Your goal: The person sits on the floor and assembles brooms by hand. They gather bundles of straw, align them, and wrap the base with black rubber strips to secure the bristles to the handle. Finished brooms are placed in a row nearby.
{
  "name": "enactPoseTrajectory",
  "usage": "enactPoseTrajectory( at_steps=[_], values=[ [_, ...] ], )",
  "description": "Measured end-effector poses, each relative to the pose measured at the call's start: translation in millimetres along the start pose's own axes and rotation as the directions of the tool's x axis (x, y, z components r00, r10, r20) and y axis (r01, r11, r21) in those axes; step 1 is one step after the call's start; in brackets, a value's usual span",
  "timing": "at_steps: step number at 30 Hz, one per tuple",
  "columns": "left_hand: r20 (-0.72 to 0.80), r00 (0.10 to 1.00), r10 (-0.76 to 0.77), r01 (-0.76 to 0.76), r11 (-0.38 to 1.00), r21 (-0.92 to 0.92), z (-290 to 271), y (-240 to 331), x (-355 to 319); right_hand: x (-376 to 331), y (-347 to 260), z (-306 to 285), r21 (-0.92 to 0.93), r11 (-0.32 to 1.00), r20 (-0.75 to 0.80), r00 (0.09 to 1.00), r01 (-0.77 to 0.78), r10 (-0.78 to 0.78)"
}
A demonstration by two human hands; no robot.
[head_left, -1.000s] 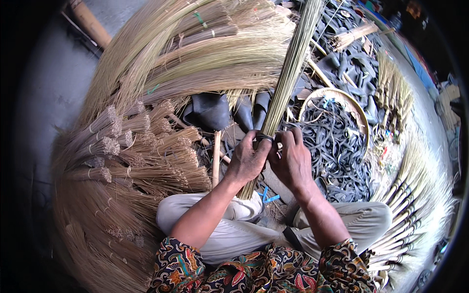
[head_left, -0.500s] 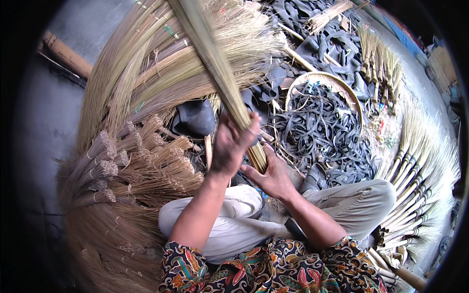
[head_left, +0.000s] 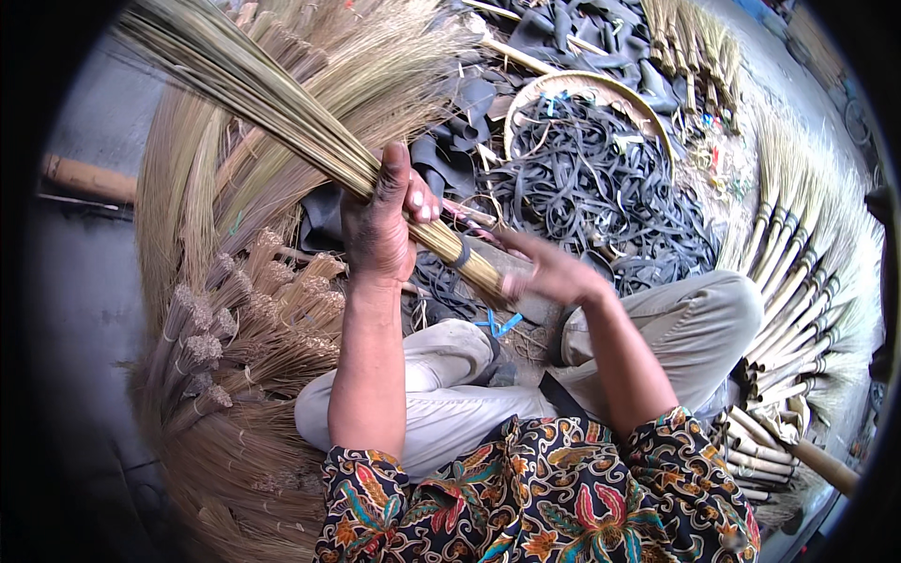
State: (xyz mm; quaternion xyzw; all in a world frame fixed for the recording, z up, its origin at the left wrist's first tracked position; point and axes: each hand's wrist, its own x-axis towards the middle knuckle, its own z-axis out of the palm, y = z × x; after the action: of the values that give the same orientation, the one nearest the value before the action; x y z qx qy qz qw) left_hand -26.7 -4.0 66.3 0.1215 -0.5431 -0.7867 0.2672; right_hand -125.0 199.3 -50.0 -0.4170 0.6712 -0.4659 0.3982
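My left hand (head_left: 383,218) is wrapped round a bundle of long grass stalks (head_left: 300,131), thumb up along it. The bundle slants from the upper left down to its cut butt end in front of my knees. Below the left hand, a dark rubber band (head_left: 463,252) circles the stalks. My right hand (head_left: 554,269) is beside the butt end, smeared by motion, its fingers apart; whether it touches the stalks is unclear. Behind it lies a thin pinkish-red item (head_left: 466,216), partly hidden.
A round woven tray (head_left: 518,103) of black rubber strips (head_left: 601,178) lies ahead. Tied grass bundles (head_left: 202,347) are heaped at left, with loose long grass (head_left: 178,188) beyond. Finished hand brooms (head_left: 788,263) lie in a row at right. Black rubber sheets (head_left: 554,42) pile up at the back.
The bundle has swung to the left and lies at a lower slant. My right hand has come off it and shifted right. The dark band now shows.
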Motion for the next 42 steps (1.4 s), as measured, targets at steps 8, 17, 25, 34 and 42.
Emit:
enactPoseTrajectory(
  at_steps=[8, 17, 25, 34, 42],
  values=[
    [-0.224, 0.973, -0.053, 0.202, 0.660, 0.724, -8, -203, -50, -15, 25, -36, 0.484, 0.871, -0.560, 0.795, 0.086, 0.233],
    [-0.243, 0.945, -0.221, 0.277, 0.934, 0.228, -17, -198, -41, 4, 133, 16, -0.251, 0.902, -0.371, 0.895, -0.352, 0.247],
    [0.196, 0.963, -0.184, 0.127, 0.954, 0.271, 13, -89, 8, 9, 79, 59, 0.168, 0.984, -0.658, 0.737, -0.055, 0.154],
    [-0.056, 0.933, -0.355, 0.264, 0.573, 0.776, -143, 9, 35, -12, -85, -357, -0.208, 0.955, -0.978, -0.012, 0.210, -0.211],
    [-0.394, 0.695, -0.601, 0.628, 0.240, 0.740, -308, -36, -9, -244, 32, -308, -0.057, 0.912, -0.989, 0.146, -0.406, 0.004]
  ],
)
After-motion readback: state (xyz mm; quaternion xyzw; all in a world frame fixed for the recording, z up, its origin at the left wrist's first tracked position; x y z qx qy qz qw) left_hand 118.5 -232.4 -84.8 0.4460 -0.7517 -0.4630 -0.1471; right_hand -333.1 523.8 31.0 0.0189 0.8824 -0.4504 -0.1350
